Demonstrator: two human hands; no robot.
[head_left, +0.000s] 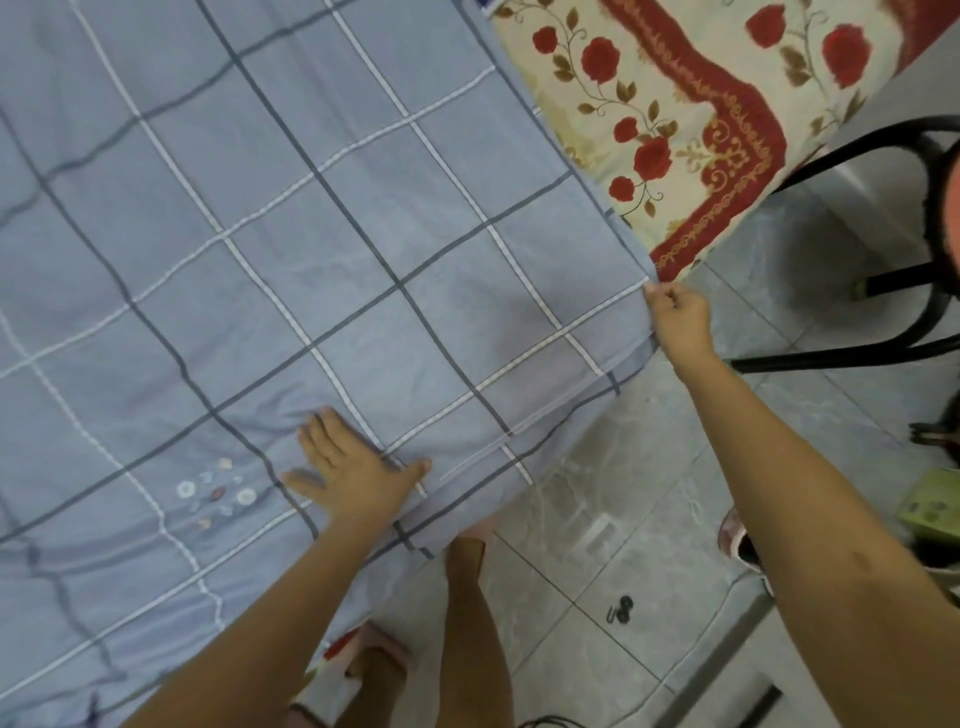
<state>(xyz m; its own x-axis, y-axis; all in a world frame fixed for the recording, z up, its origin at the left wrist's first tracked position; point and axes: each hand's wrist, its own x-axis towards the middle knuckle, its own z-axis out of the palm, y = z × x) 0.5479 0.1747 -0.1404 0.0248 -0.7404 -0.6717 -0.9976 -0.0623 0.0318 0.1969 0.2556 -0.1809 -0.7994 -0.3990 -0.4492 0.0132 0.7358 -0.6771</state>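
Blue checked cover (322, 249) lies mostly flat over the floral sheet (691, 119). Left hand (353, 473) presses it, fingers spread; right hand (678, 314) pinches the corner — near edge unsquared, faint creases left.

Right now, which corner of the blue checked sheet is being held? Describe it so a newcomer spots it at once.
The blue checked sheet fills most of the view. Follow its right edge down beside the red rose-patterned cloth to the grey tiled floor. The corner there is the one pinched by the right grip; the left grip only presses flat on the sheet.
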